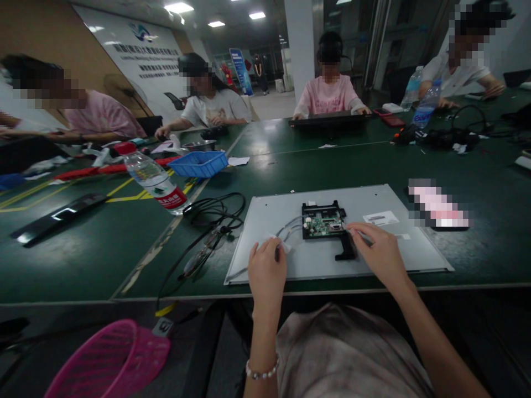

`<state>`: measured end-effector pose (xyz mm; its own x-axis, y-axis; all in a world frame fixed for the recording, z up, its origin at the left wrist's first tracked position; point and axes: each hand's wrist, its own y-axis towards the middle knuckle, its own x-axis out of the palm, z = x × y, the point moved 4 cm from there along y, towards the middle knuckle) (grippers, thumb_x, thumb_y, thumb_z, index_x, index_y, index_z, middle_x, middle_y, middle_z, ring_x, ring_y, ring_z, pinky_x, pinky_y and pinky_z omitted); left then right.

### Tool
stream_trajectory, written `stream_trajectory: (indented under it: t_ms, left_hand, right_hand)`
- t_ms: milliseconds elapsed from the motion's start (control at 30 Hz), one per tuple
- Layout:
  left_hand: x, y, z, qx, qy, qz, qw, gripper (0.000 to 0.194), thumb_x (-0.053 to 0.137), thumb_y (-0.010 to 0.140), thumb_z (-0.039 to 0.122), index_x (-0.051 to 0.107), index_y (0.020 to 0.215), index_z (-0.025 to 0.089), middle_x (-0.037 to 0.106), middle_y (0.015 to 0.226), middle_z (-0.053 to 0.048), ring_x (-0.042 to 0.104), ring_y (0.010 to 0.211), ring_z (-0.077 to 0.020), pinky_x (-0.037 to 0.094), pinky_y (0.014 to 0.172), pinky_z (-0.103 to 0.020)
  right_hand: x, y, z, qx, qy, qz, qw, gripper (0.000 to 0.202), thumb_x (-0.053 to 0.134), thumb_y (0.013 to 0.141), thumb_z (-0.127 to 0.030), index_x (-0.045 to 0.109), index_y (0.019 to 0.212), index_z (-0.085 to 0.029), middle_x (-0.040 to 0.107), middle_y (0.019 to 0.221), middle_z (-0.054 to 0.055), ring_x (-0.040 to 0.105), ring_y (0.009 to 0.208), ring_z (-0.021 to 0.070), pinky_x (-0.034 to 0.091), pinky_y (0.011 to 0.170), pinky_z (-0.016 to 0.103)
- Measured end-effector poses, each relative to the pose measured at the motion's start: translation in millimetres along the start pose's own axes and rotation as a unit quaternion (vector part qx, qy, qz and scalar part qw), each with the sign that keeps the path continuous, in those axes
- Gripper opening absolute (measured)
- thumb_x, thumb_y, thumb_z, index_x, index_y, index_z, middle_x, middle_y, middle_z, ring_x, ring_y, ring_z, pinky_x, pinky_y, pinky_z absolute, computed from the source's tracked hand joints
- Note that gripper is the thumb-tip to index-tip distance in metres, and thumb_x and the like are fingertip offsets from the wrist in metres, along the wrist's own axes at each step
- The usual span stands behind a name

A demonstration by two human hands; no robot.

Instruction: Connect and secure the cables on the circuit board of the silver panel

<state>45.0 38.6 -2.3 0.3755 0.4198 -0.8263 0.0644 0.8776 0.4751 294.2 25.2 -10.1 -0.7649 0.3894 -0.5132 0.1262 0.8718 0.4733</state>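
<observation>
A flat grey-white panel (290, 204) lies on the green table near its front edge. On it sits a black bracket (345, 246) with a green circuit board (321, 225). Grey cables (289, 225) run from the board's left side toward my left hand (267, 265), whose fingers are closed around a small whitish piece at the panel's lower left. My right hand (379, 249) is at the board's right edge, thumb and index finger pinched together; whatever is between the fingertips is too small to make out.
Left of the panel are black cables (215, 215), a tilted water bottle (155, 182), a blue tray (199, 164) and a long black object (60, 218). A phone (440, 207) lies right. A pink basket (112, 359) stands below the table edge. Several people sit around the table.
</observation>
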Motion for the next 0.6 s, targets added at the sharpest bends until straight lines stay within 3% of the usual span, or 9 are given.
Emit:
stream_trajectory:
  t_ms: [300,600]
  left_hand:
    - [-1.8,-1,-2,-0.007,-0.018,0.016,1.000,0.017,0.050,0.085,0.015,0.062,0.094,0.023,0.071,0.105,-0.005,0.058,0.116,-0.0262,0.028,0.109,-0.055]
    - [-11.1,-4,-1,0.029,-0.108,0.079,0.991,0.022,0.047,0.090,0.021,0.061,0.108,0.020,0.066,0.114,-0.008,0.059,0.113,-0.0216,0.038,0.108,-0.044]
  right_hand:
    - [-27,5,21,-0.003,-0.056,0.012,0.998,0.028,0.047,0.087,-0.029,0.069,0.104,-0.020,0.071,0.107,0.009,0.065,0.101,0.0246,0.050,0.092,0.043]
    - [-23,0,36,-0.008,-0.076,0.001,0.997,0.028,0.049,0.088,-0.029,0.068,0.105,-0.019,0.070,0.110,0.009,0.064,0.104,0.0246,0.051,0.091,0.042]
